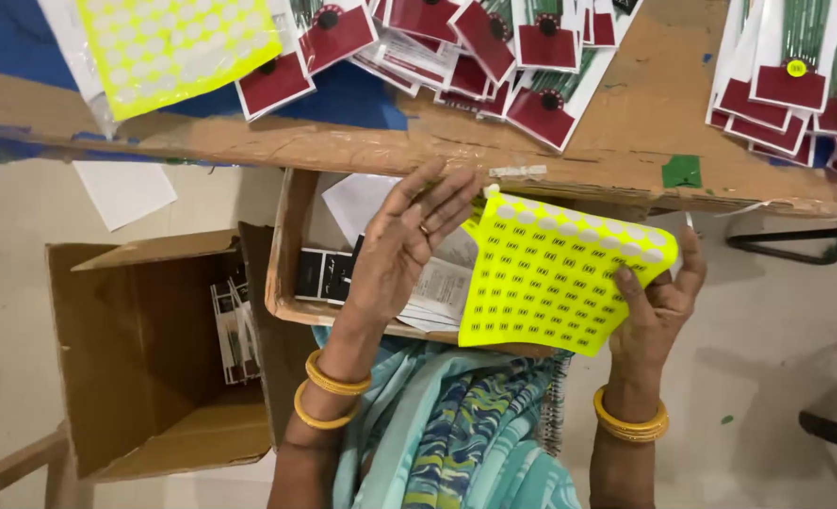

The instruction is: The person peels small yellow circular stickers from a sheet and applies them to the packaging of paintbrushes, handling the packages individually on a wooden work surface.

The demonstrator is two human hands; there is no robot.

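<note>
A neon yellow sheet of small round stickers is held up below the table edge. My right hand grips its right edge, thumb on the face of the sheet. My left hand is raised with fingers spread, fingertips at the sheet's upper left corner where a sticker edge lifts. Both wrists carry gold bangles. Maroon-and-white packet cards lie in a pile on the wooden table above.
Another yellow sticker sheet lies at the table's left. More packets lie at the right. An open drawer under the table holds papers and dark cards. An open cardboard box stands on the floor at left.
</note>
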